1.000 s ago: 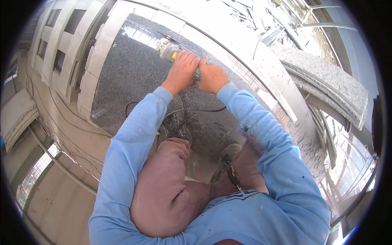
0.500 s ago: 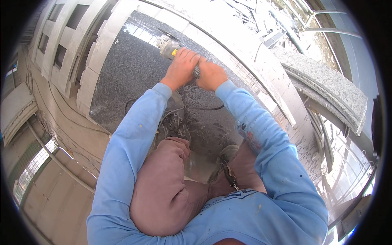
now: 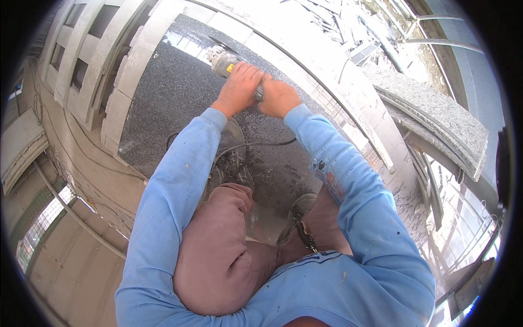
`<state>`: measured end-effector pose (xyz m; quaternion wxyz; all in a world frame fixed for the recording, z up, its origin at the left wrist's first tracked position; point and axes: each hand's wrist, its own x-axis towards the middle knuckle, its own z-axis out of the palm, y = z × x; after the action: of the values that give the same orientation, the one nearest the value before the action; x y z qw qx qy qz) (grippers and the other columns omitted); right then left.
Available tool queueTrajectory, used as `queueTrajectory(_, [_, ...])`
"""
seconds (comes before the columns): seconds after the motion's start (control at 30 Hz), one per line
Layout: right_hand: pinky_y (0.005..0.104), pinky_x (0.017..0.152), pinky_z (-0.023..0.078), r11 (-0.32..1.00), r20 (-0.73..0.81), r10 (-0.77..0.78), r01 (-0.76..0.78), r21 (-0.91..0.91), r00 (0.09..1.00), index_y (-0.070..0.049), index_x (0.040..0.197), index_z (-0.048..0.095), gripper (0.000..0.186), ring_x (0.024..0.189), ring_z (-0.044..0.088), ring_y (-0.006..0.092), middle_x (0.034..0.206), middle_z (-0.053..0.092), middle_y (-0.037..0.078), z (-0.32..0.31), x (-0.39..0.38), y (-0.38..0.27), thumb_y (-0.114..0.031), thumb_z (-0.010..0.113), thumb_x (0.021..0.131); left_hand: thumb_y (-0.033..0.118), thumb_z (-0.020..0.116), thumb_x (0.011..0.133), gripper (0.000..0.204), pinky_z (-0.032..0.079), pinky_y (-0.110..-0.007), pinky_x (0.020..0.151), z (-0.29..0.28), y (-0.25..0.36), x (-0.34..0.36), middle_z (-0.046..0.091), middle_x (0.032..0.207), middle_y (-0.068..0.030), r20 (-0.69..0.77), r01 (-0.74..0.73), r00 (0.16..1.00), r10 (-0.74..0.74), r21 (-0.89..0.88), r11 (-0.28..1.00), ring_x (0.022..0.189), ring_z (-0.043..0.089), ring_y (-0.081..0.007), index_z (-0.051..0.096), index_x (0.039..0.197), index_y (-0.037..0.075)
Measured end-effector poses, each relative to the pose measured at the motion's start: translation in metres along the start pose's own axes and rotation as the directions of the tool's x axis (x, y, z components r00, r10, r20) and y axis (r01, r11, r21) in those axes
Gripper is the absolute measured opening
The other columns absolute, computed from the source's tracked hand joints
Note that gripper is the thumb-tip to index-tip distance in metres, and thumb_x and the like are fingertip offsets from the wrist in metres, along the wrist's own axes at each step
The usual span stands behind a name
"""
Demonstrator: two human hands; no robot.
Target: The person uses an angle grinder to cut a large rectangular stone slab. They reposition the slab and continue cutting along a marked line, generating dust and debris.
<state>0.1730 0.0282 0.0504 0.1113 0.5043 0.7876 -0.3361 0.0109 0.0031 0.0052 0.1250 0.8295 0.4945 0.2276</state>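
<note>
Both my hands are closed round an angle grinder (image 3: 221, 61) with a grey metal head and a yellow patch on its body. My left hand (image 3: 240, 88) wraps the body just behind the head. Behind it, my right hand (image 3: 279, 97) grips the dark rear end. The thin cutting disc (image 3: 224, 46) stands on edge at the far side, over the dark speckled stone slab (image 3: 163, 90) near its far edge; whether it touches the stone I cannot tell. A black power cord (image 3: 256, 144) curves across the slab between my forearms.
My shoes and bent legs rest on the slab's near part. A long straight bar (image 3: 338, 98) runs along its far right side. Grey granite slabs (image 3: 436, 111) are stacked at the right. Pale slotted frames (image 3: 87, 71) stand at the left, and stone offcuts (image 3: 332, 22) lie beyond.
The grinder and both hands have shifted slightly to the left and toward the far edge. My grip looks the same.
</note>
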Motion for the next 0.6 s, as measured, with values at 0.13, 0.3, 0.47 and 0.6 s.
queueTrajectory(0.13, [0.0476,0.086,0.059,1.000,-0.009,-0.013,0.012,-0.007,1.000,0.003,0.114,0.054,0.047,0.099,0.073,0.0396,0.102,0.074,0.024,-0.004,-0.006,0.004,-0.012,0.076,0.077,-0.002,0.074,0.066,0.047,0.039,-0.049,0.112,0.002,0.005,0.003,0.062,0.108,-0.0118,-0.004,-0.002,1.000,0.002,-0.020,1.000,0.111,0.058,-0.0327,0.061,0.111,0.004])
queueTrajectory(0.3, [0.0472,0.084,0.060,1.000,-0.006,-0.012,0.011,-0.019,1.000,0.002,0.115,0.054,0.048,0.098,0.073,0.0394,0.102,0.073,0.023,-0.003,-0.022,0.010,-0.013,0.078,0.076,0.000,0.080,0.059,0.059,0.037,-0.052,0.113,0.010,0.017,-0.002,0.060,0.113,-0.0124,0.019,0.013,1.000,-0.012,-0.025,1.000,0.117,0.057,-0.0349,0.058,0.114,0.005])
queueTrajectory(0.47, [0.0468,0.082,0.061,1.000,-0.005,0.004,-0.004,-0.006,1.000,0.003,0.114,0.054,0.048,0.096,0.073,0.0402,0.101,0.073,0.024,-0.006,-0.040,0.017,-0.011,0.077,0.075,-0.001,0.079,0.060,0.058,0.037,-0.052,0.113,0.012,0.036,-0.002,0.060,0.113,-0.0125,0.029,0.007,1.000,-0.006,-0.042,0.999,0.116,0.057,-0.0346,0.058,0.114,0.005])
queueTrajectory(0.6, [0.0471,0.083,0.061,1.000,0.010,0.015,-0.015,-0.018,1.000,0.003,0.115,0.053,0.049,0.096,0.074,0.0403,0.101,0.073,0.025,-0.007,-0.047,0.020,-0.011,0.078,0.075,-0.002,0.077,0.061,0.056,0.037,-0.053,0.113,0.013,0.045,-0.002,0.060,0.114,-0.0132,0.037,0.008,0.999,-0.006,-0.061,0.998,0.118,0.056,-0.0346,0.057,0.114,0.005])
